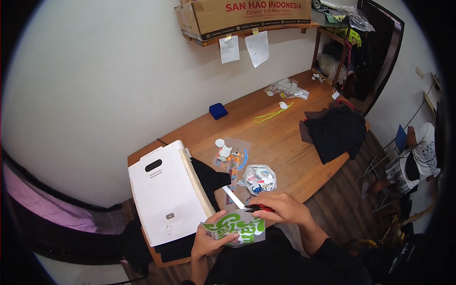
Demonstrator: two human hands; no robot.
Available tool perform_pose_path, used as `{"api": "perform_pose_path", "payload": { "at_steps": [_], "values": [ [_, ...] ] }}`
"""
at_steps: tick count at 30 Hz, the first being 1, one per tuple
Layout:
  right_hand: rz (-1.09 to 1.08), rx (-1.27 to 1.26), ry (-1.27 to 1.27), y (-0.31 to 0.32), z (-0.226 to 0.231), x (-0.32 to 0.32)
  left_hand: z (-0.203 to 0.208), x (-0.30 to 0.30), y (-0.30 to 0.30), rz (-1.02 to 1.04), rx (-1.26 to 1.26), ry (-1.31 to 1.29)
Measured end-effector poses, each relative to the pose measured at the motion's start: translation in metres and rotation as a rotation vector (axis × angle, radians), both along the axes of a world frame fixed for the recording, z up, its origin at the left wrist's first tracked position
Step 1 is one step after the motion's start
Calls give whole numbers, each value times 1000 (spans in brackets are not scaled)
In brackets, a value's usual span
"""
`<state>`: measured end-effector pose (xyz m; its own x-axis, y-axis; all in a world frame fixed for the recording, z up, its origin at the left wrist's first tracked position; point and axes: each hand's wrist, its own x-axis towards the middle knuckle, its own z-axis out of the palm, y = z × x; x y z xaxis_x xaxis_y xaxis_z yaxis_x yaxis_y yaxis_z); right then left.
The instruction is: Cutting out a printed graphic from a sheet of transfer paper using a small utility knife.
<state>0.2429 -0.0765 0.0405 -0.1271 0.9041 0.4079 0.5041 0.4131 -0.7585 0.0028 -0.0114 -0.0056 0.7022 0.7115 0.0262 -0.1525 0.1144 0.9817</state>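
Observation:
Low in the head view, my left hand [208, 241] grips a film sheet [240, 230] with large green lettering, its thumb lying over the front. My right hand [284, 207] is closed around red-and-black scissors [260, 208], held at the upper edge of the sheet. The fingers partly hide the scissors. A narrow white strip [232, 197] slants up and left from the blades towards a black garment. Just beyond my hands stands a clear plastic-lined bowl [260, 178] of small scraps. Printed film sheets [237, 154] lie beside it, with white cut pieces [224, 152] on top.
A white heat press [166, 194] stands left, a black garment [206, 178] jutting from its side. On the wooden table [280, 142] are a blue folded cloth [218, 111], a yellow cord [273, 115] and dark garments [335, 133]. Another person [418, 154] sits far right.

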Motion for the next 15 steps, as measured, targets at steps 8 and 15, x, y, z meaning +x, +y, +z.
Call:
{"api": "perform_pose_path", "payload": {
  "at_steps": [8, 15],
  "values": [
    [-12, 18, 28, -1, -1, 2, -1, 0, 0, 3, 11, -2],
    [34, -5, 22, -2, -2, 3, -2, 1, -1, -3, 52, 17]
  ]
}}
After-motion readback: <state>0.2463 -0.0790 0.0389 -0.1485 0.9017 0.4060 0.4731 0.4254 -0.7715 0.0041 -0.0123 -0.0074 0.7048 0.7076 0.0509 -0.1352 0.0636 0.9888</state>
